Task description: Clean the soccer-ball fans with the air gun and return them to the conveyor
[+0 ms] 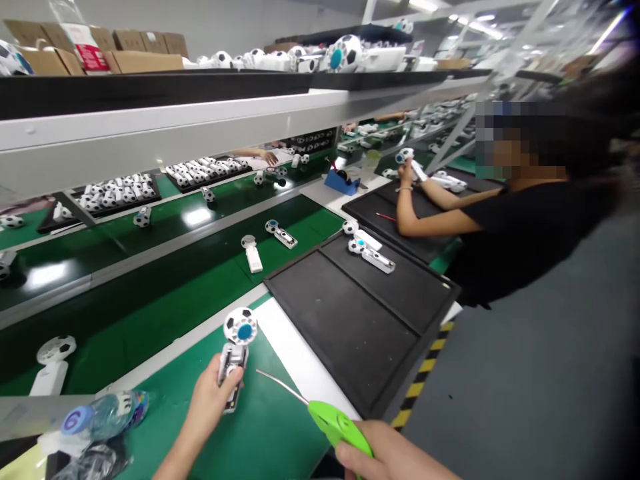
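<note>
Over the bench (280, 437), the fingers of the left hand (213, 390) are mostly hidden behind the football-patterned fan (241, 327); the right hand (393, 448) covers the rear of the green tool (340, 425). The view's bottom edge cuts off both forearms (183, 443) and, near the bench's left edge, a crumpled plastic bag (95, 463). The shelf rail (175, 141) hides the owner of a reaching hand (270, 158). The co-worker's pixelated head (523, 141) is unreadable; parts (440, 115) far down the line blur together

- Bright, cool indoor light from overhead strip lights (424, 5).
- White glare patches on the glossy green belt (125, 243).
- Left hand (216, 385) and ball-topped device (241, 327) fairly sharp.
- Far background at upper right smeared; right edge stretched, its upper corner black.
- Pixelation covers part of a person's head (520, 140).
</note>
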### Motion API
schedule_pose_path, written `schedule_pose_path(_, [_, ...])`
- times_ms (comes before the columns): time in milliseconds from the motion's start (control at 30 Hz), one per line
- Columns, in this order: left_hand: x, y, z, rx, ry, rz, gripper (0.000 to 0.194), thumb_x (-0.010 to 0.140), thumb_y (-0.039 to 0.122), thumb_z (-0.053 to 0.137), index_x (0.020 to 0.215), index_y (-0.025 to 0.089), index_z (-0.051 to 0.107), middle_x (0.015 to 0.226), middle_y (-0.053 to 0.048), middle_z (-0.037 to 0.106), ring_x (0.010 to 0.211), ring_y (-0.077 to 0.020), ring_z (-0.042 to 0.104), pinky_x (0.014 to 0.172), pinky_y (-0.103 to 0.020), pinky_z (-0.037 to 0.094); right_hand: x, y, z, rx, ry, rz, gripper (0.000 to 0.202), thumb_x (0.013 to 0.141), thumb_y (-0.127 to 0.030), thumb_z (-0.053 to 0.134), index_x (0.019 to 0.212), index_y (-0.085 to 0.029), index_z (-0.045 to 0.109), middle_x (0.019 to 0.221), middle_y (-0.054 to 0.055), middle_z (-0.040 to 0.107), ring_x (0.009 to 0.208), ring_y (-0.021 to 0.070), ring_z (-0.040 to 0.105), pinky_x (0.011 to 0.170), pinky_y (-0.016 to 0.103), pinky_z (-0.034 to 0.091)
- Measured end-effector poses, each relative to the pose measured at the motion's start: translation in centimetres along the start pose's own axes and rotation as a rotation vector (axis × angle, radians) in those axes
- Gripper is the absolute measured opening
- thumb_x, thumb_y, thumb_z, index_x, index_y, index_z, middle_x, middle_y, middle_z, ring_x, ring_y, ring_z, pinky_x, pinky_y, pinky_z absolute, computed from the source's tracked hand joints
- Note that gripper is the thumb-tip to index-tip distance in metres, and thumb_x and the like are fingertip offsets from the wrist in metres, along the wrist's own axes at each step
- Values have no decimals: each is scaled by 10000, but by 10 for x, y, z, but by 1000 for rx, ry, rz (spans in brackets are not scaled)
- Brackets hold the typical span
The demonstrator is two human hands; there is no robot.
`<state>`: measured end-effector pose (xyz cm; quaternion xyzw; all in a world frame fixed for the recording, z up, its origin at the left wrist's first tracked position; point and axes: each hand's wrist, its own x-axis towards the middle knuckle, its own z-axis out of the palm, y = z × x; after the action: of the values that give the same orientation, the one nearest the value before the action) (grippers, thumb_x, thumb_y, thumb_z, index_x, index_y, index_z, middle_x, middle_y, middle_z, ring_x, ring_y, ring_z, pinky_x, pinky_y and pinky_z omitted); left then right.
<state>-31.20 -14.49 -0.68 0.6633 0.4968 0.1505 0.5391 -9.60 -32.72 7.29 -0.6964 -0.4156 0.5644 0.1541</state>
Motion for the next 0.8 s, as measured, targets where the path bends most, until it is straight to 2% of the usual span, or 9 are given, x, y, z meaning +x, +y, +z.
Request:
schedule_pose_path(100, [-23,-2,8,304,-59,175,368,781,535,469,873,193,571,742,-37,639,680,-218,593,644,-319,441,-17,-15,-1,-35,-14,19,475,830,-503,363,657,-131,601,726,112,703,657,197,610,620,261,422])
schedule_pose_path(167, [-34,-1,10,369,-84,255,352,806,513,446,922,206,575,798,-36,638,698,-211,586,642,-307,441,-26,-19,2,-22,-19,46,451,819,-506,377,645,-141,578,677,109,701,611,182,606,601,246,427])
schedule_pose_path(300, [-44,1,8,402,-117,325,335,818,481,450,986,218,571,854,-33,647,730,-202,592,648,-285,449,-39,-20,8,-49,26,70,414,797,-506,397,611,-163,536,574,82,671,547,160,591,599,234,446])
schedule_pose_path(533, [-48,5,10,424,-102,343,332,820,483,445,972,214,567,838,-22,638,705,-191,574,628,-276,425,-53,-21,10,-93,76,98,413,781,-525,414,661,-165,576,599,75,691,580,164,619,583,225,428])
schedule_pose_path(667, [-50,4,10,390,-8,273,350,810,507,446,954,206,551,779,-12,622,686,-196,561,649,-290,404,-59,-23,10,-102,101,116,404,775,-528,425,686,-171,591,653,65,706,600,163,616,569,225,405])
schedule_pose_path(800, [-50,3,4,370,40,243,353,791,520,464,930,208,551,752,-2,614,669,-193,550,647,-288,390,-58,-27,8,-54,69,92,381,776,-501,426,638,-170,555,582,47,663,549,134,570,566,215,402])
